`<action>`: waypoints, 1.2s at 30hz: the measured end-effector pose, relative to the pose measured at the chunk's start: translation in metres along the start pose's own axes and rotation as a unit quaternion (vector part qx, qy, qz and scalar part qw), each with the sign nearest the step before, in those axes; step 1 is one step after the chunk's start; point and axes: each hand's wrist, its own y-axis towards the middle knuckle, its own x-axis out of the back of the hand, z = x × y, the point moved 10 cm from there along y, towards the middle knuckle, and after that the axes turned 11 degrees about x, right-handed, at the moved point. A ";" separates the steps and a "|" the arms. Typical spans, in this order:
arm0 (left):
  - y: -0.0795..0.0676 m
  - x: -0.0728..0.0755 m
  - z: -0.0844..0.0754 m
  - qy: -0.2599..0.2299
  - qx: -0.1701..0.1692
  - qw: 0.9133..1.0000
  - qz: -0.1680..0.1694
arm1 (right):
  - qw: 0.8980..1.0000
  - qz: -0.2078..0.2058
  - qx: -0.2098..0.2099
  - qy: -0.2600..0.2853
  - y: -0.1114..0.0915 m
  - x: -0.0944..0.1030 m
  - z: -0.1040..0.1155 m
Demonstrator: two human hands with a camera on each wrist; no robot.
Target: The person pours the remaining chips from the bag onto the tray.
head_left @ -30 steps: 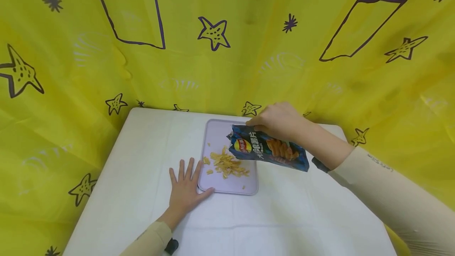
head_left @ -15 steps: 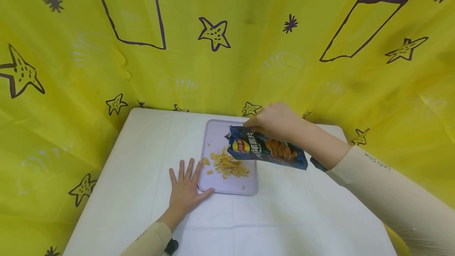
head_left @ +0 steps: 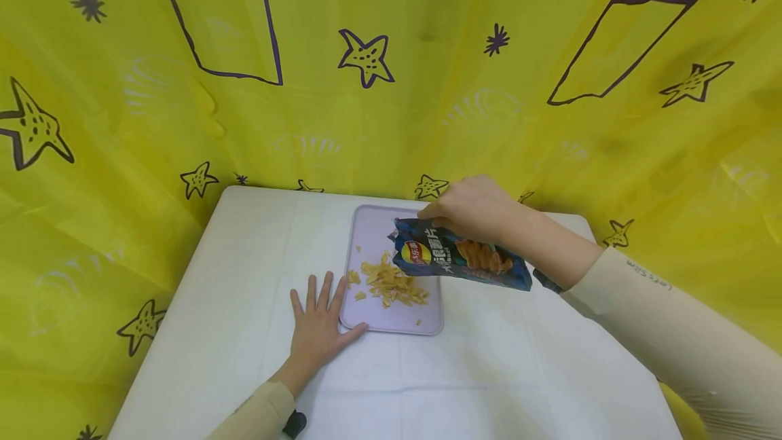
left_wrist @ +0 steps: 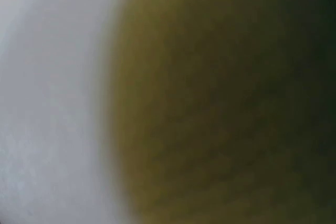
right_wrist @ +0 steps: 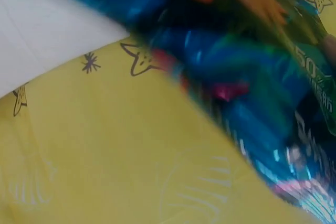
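Note:
My right hand grips a dark blue bag of potato chips by its upper edge. The bag lies nearly sideways over the right part of a pale purple tray, its torn end toward the left. Chips lie heaped on the tray below that end, with a few loose pieces around. My left hand rests flat with fingers spread, thumb and index finger at the tray's lower left corner. In the right wrist view the shiny bag fills the upper right. The left wrist view is mostly blurred.
A white-covered table bears the tray near its far edge. Behind the table hangs a yellow curtain with drawn stars and shells.
The bag shifts very slightly in my right hand, which moves a touch to the left. The chips, tray and left hand look the same.

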 end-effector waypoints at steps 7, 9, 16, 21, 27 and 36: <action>0.000 0.002 0.001 0.004 -0.003 1.000 -0.015 | 1.000 0.008 0.001 -0.013 0.001 -0.001 0.002; 0.000 0.000 0.001 0.004 -0.002 1.000 -0.014 | 1.000 0.009 0.001 -0.015 0.000 -0.002 0.002; 0.000 -0.003 0.001 0.000 -0.001 1.000 0.001 | 1.000 0.012 0.002 -0.008 -0.002 -0.007 0.001; 0.001 -0.002 0.001 0.004 0.001 1.000 -0.004 | 1.000 -0.003 -0.001 0.003 -0.001 -0.004 -0.003; 0.000 -0.002 0.001 0.001 0.000 1.000 -0.006 | 1.000 0.010 -0.005 -0.006 0.000 -0.003 -0.002; 0.002 -0.002 0.002 0.001 0.004 1.000 -0.001 | 1.000 0.015 0.002 -0.015 0.001 -0.001 0.001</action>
